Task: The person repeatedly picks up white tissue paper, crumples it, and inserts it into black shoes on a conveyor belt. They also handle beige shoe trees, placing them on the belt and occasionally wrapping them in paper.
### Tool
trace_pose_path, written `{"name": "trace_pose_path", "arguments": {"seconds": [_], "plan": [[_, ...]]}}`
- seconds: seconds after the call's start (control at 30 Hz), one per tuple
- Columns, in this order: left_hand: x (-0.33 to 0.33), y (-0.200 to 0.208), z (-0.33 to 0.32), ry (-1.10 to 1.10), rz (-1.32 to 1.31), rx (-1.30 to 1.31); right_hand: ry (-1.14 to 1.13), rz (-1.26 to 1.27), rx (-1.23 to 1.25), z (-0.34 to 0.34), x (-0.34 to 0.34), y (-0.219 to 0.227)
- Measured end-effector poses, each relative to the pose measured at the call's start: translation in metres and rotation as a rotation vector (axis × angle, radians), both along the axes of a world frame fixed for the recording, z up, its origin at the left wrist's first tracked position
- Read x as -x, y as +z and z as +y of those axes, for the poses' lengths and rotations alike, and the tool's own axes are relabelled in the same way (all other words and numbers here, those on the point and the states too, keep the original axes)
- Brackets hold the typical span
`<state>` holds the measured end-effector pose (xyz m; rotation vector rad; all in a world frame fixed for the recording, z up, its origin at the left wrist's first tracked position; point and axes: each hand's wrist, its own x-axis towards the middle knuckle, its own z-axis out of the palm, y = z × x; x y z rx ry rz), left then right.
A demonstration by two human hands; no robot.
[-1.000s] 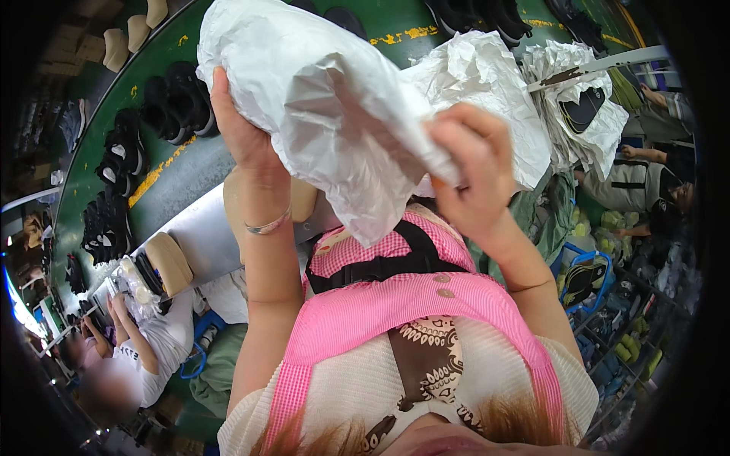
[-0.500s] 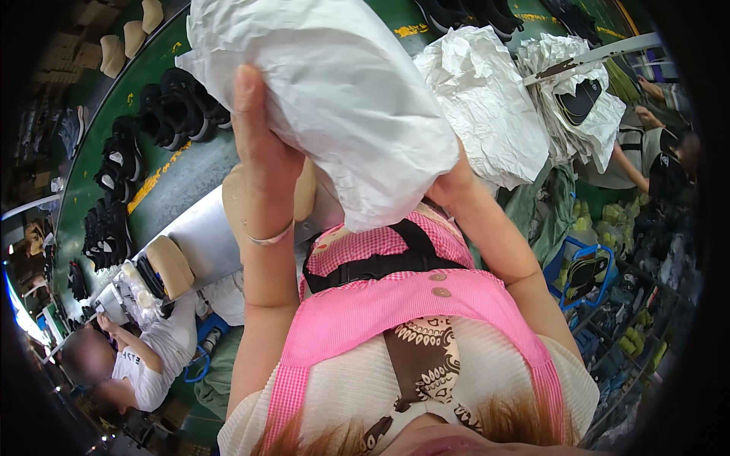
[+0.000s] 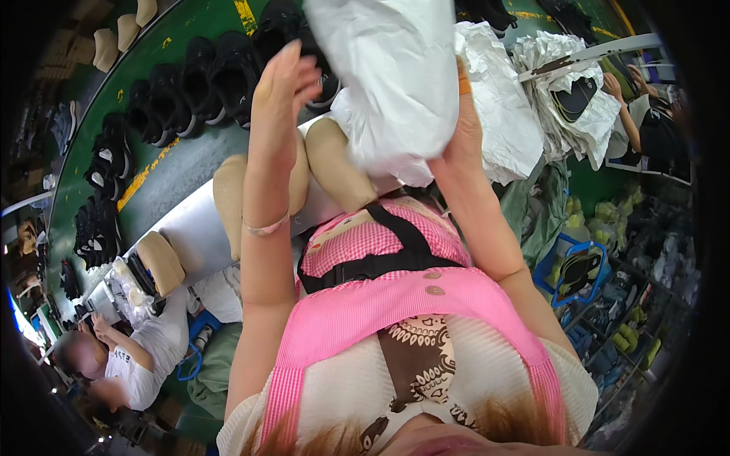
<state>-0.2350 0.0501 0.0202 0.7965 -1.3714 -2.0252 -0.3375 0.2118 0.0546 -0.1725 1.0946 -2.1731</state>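
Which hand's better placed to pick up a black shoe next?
Probably the left hand: it is open, holds nothing and appears nearer the row of black shoes on the left. The right hand holds the white paper.

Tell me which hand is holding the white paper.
The right hand, gripping the white paper at its right edge; the left hand is open, holding nothing.
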Motion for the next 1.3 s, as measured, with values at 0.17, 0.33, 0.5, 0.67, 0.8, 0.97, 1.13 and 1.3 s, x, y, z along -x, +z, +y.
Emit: {"name": "trace_pose_path", "arguments": {"seconds": [0.17,0.33,0.5,0.67,0.8,0.97,1.13,1.3], "plan": [[-0.003,-0.024,0.051,-0.252,0.084,-0.528,-0.078,0.330,-0.124,-0.006,0.010,-0.038],[0.007,-0.019,0.058,-0.070,0.239,-0.744,0.129,0.263,-0.036,-0.004,-0.007,-0.055],[0.004,-0.060,0.062,-0.086,0.144,-0.094,0.298,0.133,-0.027,-0.003,-0.008,-0.064],[0.007,-0.071,0.070,0.087,0.394,-0.315,0.253,0.335,-0.147,-0.004,-0.004,-0.061],[0.011,-0.045,0.088,0.186,0.375,-0.146,0.227,0.069,-0.067,-0.008,-0.009,-0.063],[0.011,-0.041,0.112,0.341,0.311,-0.416,0.350,0.652,-0.405,-0.006,0.019,-0.062],[-0.003,-0.044,0.114,0.256,0.328,-0.498,0.486,0.246,-0.163,-0.015,0.028,-0.089],[-0.003,-0.043,0.091,0.523,0.331,-0.437,0.431,0.101,-0.197,-0.025,0.014,-0.080]]}}
